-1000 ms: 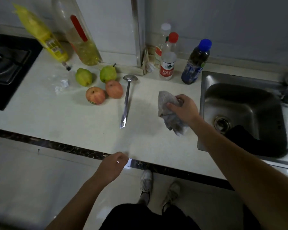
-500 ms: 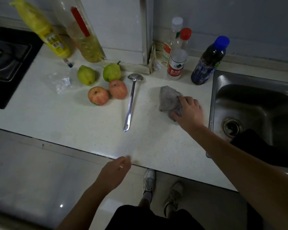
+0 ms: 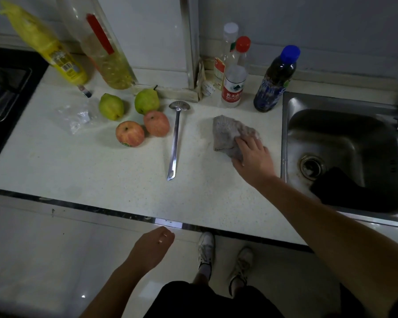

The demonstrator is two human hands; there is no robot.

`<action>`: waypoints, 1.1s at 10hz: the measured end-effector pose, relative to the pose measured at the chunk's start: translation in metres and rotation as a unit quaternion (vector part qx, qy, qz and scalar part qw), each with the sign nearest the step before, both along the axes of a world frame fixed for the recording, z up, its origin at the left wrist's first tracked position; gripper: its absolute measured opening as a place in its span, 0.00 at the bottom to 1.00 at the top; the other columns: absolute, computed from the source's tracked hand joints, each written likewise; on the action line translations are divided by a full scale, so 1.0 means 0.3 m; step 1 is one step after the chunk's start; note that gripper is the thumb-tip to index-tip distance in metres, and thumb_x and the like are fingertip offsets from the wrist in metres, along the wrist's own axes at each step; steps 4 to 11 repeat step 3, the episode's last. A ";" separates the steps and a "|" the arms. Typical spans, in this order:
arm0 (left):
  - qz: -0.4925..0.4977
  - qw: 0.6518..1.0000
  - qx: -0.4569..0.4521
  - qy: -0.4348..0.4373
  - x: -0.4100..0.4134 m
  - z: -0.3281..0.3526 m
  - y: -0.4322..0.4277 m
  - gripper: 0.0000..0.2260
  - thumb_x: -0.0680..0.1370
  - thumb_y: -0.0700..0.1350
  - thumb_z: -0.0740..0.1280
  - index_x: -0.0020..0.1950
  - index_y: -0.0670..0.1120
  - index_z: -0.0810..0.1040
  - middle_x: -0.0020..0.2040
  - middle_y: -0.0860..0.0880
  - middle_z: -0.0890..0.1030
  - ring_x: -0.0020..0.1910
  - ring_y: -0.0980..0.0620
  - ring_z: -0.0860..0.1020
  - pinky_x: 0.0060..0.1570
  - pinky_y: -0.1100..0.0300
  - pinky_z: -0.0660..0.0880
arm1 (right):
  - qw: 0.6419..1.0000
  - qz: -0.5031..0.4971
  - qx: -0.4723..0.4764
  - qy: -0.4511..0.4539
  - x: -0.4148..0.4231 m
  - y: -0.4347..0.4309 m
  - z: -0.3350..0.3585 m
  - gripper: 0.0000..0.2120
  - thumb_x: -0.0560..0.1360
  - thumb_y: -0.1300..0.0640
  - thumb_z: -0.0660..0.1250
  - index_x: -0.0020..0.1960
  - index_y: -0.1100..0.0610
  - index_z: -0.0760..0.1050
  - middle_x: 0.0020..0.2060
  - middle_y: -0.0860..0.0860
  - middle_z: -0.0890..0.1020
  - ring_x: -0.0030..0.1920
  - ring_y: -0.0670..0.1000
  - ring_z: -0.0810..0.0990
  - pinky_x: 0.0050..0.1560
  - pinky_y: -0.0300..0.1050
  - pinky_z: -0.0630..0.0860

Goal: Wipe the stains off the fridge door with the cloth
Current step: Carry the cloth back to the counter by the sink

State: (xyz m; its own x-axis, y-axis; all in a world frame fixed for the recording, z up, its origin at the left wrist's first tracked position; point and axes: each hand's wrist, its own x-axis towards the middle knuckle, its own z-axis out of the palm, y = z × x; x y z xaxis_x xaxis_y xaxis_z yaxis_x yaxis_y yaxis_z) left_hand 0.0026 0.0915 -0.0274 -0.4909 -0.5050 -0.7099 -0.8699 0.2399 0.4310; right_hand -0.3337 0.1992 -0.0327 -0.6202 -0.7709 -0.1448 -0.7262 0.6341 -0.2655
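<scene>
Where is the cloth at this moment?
Head view: the grey cloth lies on the white counter, right of centre, between the metal skimmer and the sink, with the right hand resting on its near right corner.

Red-cap bottle [image 3: 234, 76] label: "农夫山…"; other labels unreadable.
</scene>
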 end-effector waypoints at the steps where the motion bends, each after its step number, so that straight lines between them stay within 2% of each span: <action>1: -0.009 1.000 0.012 -0.005 0.039 -0.024 -0.001 0.10 0.82 0.52 0.62 0.47 0.50 0.80 0.43 0.55 0.82 0.44 0.58 0.79 0.46 0.61 0.71 | 0.997 0.009 0.064 -0.049 0.010 -0.004 0.005 0.39 0.80 0.42 0.64 0.82 0.54 0.49 0.81 0.53 0.56 0.80 0.58 0.55 0.79 0.58 0.57; 2: -0.015 1.000 0.017 -0.006 0.073 -0.048 -0.005 0.11 0.82 0.53 0.62 0.46 0.50 0.80 0.44 0.54 0.83 0.45 0.56 0.80 0.47 0.60 0.73 | 0.994 0.010 0.076 -0.084 -0.001 -0.007 0.057 0.39 0.81 0.43 0.64 0.83 0.54 0.48 0.82 0.54 0.53 0.81 0.59 0.54 0.79 0.60 0.57; 3: -0.022 1.000 0.008 -0.005 0.098 -0.068 -0.009 0.10 0.82 0.54 0.63 0.44 0.53 0.79 0.43 0.53 0.82 0.44 0.55 0.79 0.45 0.60 0.73 | 0.993 -0.025 0.035 -0.113 0.022 0.023 0.104 0.33 0.81 0.45 0.64 0.80 0.53 0.56 0.78 0.56 0.63 0.76 0.61 0.64 0.75 0.60 0.66; 11: -0.022 1.000 0.008 -0.005 0.098 -0.068 -0.009 0.10 0.82 0.54 0.63 0.44 0.53 0.79 0.43 0.53 0.82 0.44 0.55 0.79 0.45 0.60 0.73 | 0.993 -0.025 0.035 -0.113 0.022 0.023 0.104 0.33 0.81 0.45 0.64 0.80 0.53 0.56 0.78 0.56 0.63 0.76 0.61 0.64 0.75 0.60 0.66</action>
